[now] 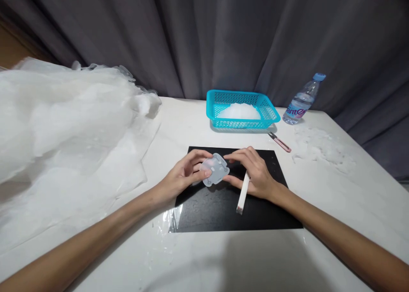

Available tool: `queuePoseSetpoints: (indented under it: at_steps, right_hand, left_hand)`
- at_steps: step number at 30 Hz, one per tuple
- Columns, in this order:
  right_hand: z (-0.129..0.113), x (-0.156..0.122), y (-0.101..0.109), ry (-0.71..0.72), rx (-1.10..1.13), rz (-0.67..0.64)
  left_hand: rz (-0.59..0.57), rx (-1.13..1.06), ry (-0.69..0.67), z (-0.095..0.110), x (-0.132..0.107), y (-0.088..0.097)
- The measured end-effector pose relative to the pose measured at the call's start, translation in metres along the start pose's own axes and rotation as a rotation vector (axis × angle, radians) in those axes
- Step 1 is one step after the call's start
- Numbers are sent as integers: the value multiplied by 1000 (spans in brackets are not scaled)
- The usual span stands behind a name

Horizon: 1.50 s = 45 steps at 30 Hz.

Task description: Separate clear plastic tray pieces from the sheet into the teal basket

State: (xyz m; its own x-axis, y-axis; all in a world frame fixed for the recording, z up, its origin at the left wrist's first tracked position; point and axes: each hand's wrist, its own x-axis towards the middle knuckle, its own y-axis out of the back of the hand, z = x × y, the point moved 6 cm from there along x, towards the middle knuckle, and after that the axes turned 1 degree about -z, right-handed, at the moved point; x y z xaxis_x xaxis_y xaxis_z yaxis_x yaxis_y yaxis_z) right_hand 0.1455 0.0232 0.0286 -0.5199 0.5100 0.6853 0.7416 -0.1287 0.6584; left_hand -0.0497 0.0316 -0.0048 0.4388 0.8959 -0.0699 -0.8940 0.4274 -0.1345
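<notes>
While my left hand [183,176] and right hand [256,173] both pinch the clear plastic piece [216,169] between them, just over the black mat [223,217], I'd best grip only its edges, with the white stick [243,193] in my right fingers held off it.

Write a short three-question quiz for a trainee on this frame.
1. True or false: the left hand and the right hand both touch the translucent plastic piece.
2. What else does the right hand hold?
3. Fill in: the water bottle stands to the ___ of the teal basket.
Key: 1 true; 2 a white stick; 3 right.
</notes>
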Motion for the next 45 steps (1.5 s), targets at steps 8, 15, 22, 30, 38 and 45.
queuePoseSetpoints:
  at_steps: [8, 15, 22, 30, 38, 45]
  right_hand:
    - [11, -2, -7, -98, 261, -44]
    - [-6, -1, -2, 109, 154, -16]
    - [-7, -3, -3, 102, 129, -10]
    - [51, 25, 17, -259, 44, 200]
    - [156, 72, 50, -733, -265, 320]
    - [78, -4, 25, -446, -234, 146]
  left_hand:
    - [20, 180, -94, 8, -4, -3]
    - [-29, 286, -141, 11, -9, -7]
    - [-32, 274, -132, 11, -8, -8]
    - [6, 251, -31, 0, -8, 0]
    - [-96, 675, -51, 11, -15, 6]
    - [384, 1539, -303, 88, -10, 102]
